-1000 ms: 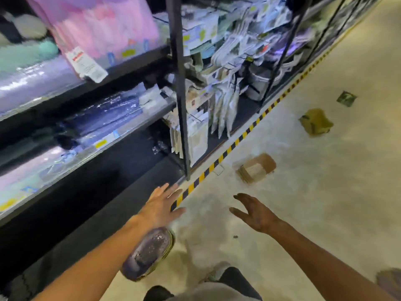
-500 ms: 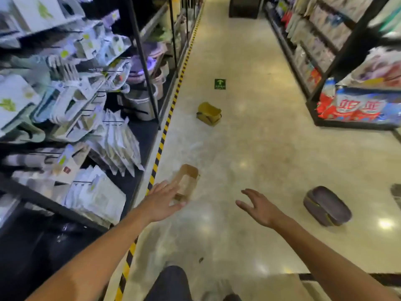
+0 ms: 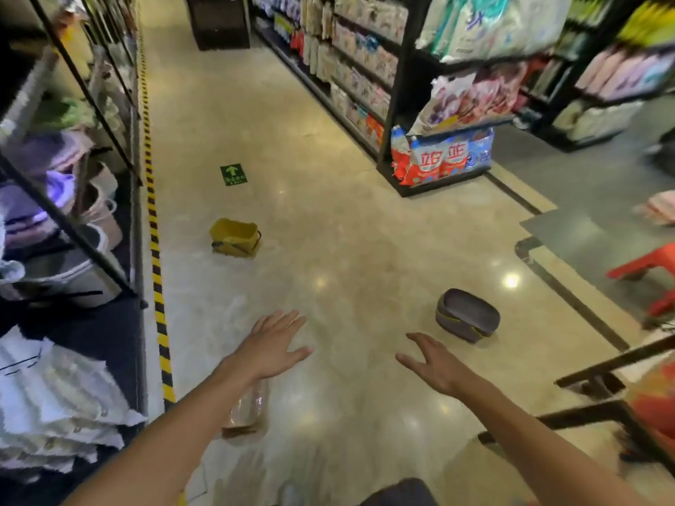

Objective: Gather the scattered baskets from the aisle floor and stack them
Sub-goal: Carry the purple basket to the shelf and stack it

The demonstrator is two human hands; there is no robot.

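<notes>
Three baskets lie apart on the shiny aisle floor. A yellow basket [image 3: 235, 237] sits upright ahead, near the striped floor line. A dark purple oval basket [image 3: 467, 314] lies to the right, just beyond my right hand [image 3: 436, 365]. A tan basket [image 3: 248, 410], blurred, lies under my left forearm. My left hand [image 3: 272, 345] hovers above the floor, fingers spread and holding nothing. My right hand is likewise open and empty, palm down.
Shelving with goods [image 3: 65, 220] lines the left behind a yellow-black floor stripe [image 3: 155, 250]. Another shelf unit [image 3: 431, 115] stands right of the aisle. A green arrow sticker [image 3: 233, 174] marks the floor. A red stool [image 3: 653, 275] and a black frame [image 3: 606, 396] stand at right.
The view has swung right and forward along the aisle. The tan basket has slid from ahead of my left hand to under my forearm. The purple basket appears nearer. Both hands stay open.
</notes>
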